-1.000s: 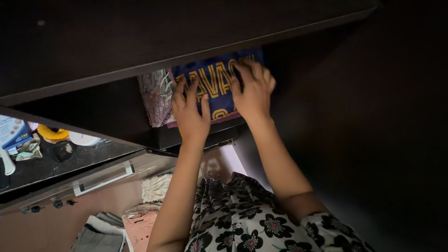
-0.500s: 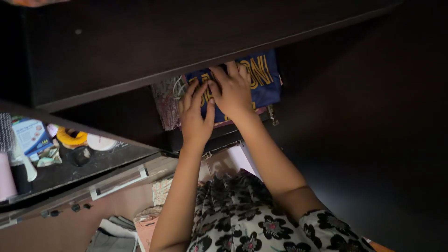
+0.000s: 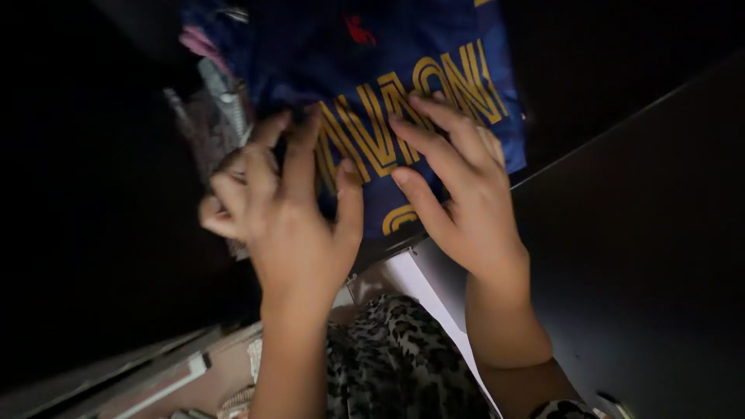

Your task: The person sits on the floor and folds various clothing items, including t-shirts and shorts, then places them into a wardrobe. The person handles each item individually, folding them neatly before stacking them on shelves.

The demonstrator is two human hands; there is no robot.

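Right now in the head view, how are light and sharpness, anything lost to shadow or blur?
Head view: dim overall, left and right sides nearly black; the blue shirt with yellow lettering is lit best. Left hand and right hand lie flat on it, softly blurred. Patterned cloth at its left edge smears into shadow.

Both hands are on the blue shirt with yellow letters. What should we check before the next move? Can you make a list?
1. Left hand on the blue shirt: ok, its fingers lie on the shirt's left edge.
2. Right hand flat on the shirt: ok, fingers spread over the yellow letters.
3. Shirt lying smooth: cannot tell, the hands cover much of it.
4. Patterned grey cloth beside it out of the way: not ok, it sits tight against the shirt by the left fingers.
5. Room deeper in the dark shelf: cannot tell, too dark.
6. Hands empty: ok, neither grips anything.
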